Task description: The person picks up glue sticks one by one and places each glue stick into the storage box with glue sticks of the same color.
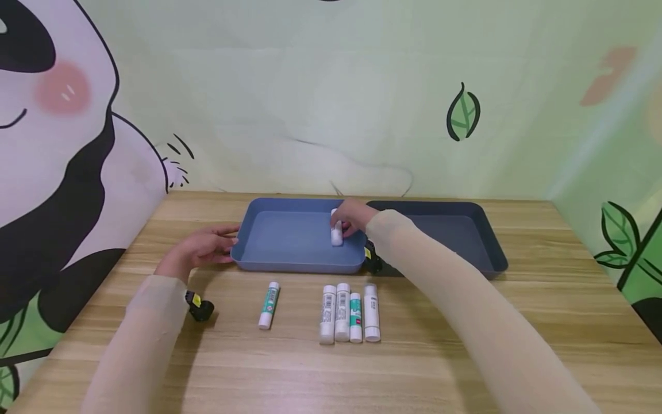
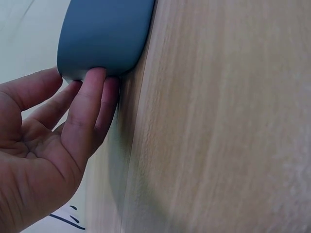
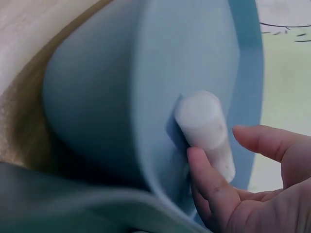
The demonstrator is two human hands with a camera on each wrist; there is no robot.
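A white glue stick [image 1: 337,234] lies in the right part of the blue tray [image 1: 298,267]. My right hand [image 1: 354,214] reaches over the tray and straddles the glue stick. In the right wrist view, a fingertip touches the glue stick [image 3: 200,116], while the thumb stands off with a small gap. My left hand [image 1: 206,246] is at the tray's left end, its extended fingers [image 2: 83,104] touching the outer wall and rim.
A darker tray [image 1: 481,241] stands to the right, partly behind my right forearm. Several glue sticks [image 1: 342,313] lie in a row before the trays, and one green-and-white glue stick [image 1: 269,305] lies apart on their left. A painted wall [image 1: 320,115] rises behind the table.
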